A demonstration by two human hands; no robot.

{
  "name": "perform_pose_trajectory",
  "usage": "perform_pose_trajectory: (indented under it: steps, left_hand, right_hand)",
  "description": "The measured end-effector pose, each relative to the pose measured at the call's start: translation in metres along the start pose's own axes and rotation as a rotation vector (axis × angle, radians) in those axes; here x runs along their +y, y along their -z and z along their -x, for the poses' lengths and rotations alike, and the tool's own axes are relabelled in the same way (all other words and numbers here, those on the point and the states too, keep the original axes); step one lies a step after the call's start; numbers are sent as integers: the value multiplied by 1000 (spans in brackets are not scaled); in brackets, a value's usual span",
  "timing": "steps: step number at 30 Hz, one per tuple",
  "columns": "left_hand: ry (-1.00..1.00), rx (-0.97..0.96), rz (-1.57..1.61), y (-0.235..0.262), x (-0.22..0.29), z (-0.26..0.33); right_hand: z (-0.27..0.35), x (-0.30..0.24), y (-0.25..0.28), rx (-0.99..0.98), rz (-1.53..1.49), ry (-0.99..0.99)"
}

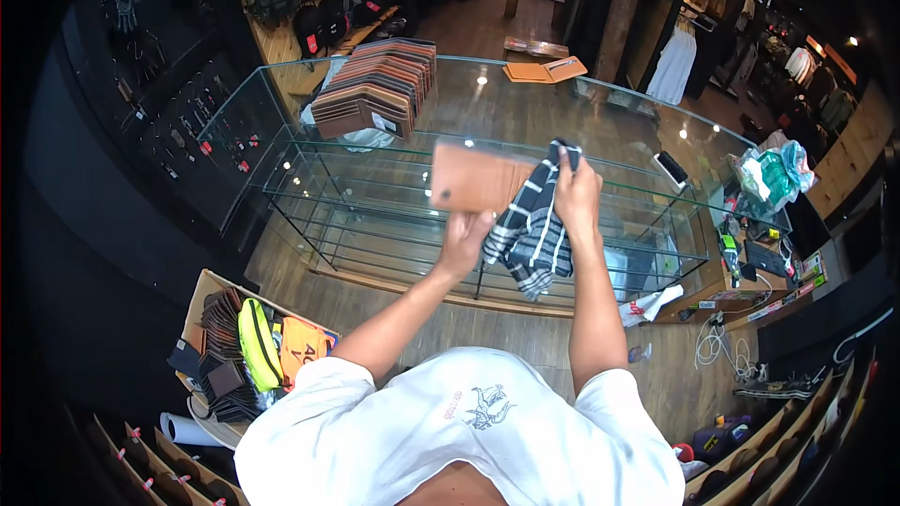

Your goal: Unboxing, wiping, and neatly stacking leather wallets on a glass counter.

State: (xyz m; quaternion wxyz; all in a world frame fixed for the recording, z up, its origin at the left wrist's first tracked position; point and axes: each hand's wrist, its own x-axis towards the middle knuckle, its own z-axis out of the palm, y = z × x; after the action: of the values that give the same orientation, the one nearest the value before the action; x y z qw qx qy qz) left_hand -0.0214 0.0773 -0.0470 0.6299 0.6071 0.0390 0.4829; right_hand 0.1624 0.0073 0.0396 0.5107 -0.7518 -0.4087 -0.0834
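Note:
My left hand (463,242) grips a tan leather wallet (469,176) by its lower edge. The wallet is spread open above the glass counter, slightly blurred. In my right hand (577,195) is a black-and-white plaid cloth (534,230), bunched and hanging down, its upper end pinched near the fingertips. The cloth overlaps the wallet's right side, so that part is hidden. On the counter's far left stands a long row of brown and black wallets (375,84), packed upright. Another tan wallet (546,69) lies spread open at the counter's far edge.
The glass display counter (412,155) spans the space before me. A phone-like dark object (669,169) and a green-and-clear plastic bundle (780,172) sit to the right. At lower left, a cardboard box (199,305) holds wallets and a neon-yellow pouch (259,342). Cables (717,347) lie at right.

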Motion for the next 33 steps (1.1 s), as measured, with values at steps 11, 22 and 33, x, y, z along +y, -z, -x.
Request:
perform_pose_trajectory:
  steps: [11, 22, 33]
  left_hand:
    - [292, 88, 574, -17, 10, -26]
    - [259, 184, 253, -20, 38, -19]
    - [260, 72, 395, -20, 37, -24]
  right_hand:
    - [37, -61, -21, 29, 77, 477]
    - [51, -48, -42, -14, 103, 507]
    - [44, -24, -45, -52, -5, 306]
